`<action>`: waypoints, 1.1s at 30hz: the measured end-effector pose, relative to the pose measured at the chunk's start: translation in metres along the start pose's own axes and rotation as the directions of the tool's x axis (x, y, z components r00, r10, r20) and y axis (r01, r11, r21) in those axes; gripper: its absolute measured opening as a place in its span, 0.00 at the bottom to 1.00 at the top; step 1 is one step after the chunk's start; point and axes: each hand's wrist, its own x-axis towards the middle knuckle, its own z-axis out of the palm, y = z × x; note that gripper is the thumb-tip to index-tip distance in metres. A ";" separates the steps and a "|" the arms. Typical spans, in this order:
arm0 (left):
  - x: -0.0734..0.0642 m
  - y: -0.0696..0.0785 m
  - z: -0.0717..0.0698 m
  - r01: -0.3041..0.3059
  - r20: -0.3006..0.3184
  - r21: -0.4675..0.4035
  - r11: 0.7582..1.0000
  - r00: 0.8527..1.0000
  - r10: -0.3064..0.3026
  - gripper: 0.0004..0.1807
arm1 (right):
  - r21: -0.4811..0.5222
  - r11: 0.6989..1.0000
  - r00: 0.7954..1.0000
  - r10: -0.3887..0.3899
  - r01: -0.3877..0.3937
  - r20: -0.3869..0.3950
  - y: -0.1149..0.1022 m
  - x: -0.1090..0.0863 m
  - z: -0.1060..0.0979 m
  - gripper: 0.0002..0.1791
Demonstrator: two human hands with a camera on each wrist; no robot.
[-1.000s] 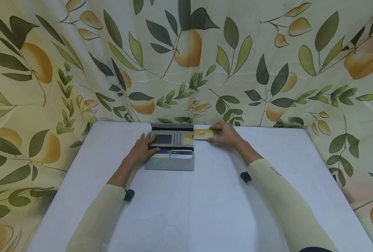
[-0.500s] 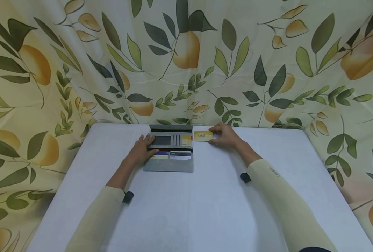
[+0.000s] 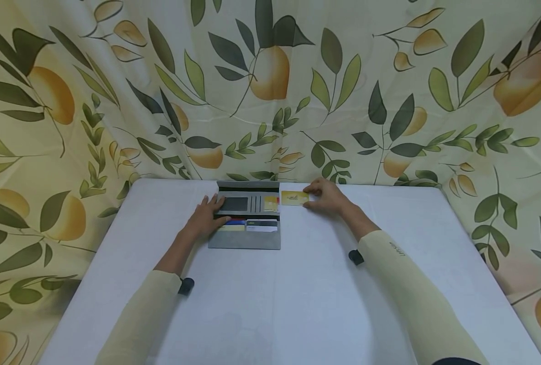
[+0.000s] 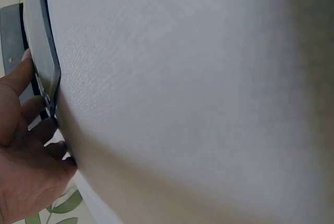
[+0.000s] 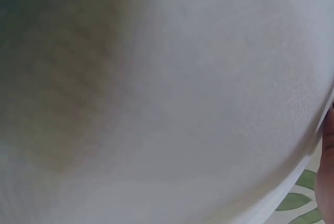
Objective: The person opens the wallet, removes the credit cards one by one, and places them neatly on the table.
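Observation:
An unfolded grey wallet [image 3: 245, 240] lies flat near the table's far edge, its card slots and dark window facing up. White and blue cards [image 3: 262, 225] show in its lower pocket, and a yellow card [image 3: 271, 204] sits in its middle panel. My left hand [image 3: 203, 217] rests on the wallet's left side, thumb across the lower pocket; the left wrist view shows its fingers along the edge. Just right of the wallet, my right hand [image 3: 326, 196] pinches a second yellow card [image 3: 293, 197] by its right end. Only part of that hand [image 5: 327, 166] shows in the right wrist view.
A white cloth covers the table [image 3: 275, 304]. Behind it hangs a curtain [image 3: 343, 116] printed with fruit and leaves. Small dark wrist cameras sit at the left cuff [image 3: 186, 286] and right cuff [image 3: 356, 257].
The pinched yellow card, earlier right against the wallet's right edge, now sits slightly apart from it. The left hand has stayed in place on the wallet.

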 end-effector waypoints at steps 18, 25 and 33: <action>0.001 -0.001 0.000 0.000 0.007 0.004 1.000 1.000 0.000 0.41 | 0.005 1.000 1.000 -0.005 0.005 0.002 -0.002 -0.001 -0.002 0.25; 0.001 -0.001 0.000 -0.014 -0.005 0.005 1.000 1.000 0.014 0.41 | 0.014 1.000 1.000 -0.018 0.018 -0.006 0.001 0.001 -0.001 0.25; -0.001 0.001 -0.001 -0.004 0.004 0.001 1.000 1.000 0.004 0.41 | 0.009 1.000 1.000 -0.020 0.020 -0.008 0.003 0.001 0.000 0.25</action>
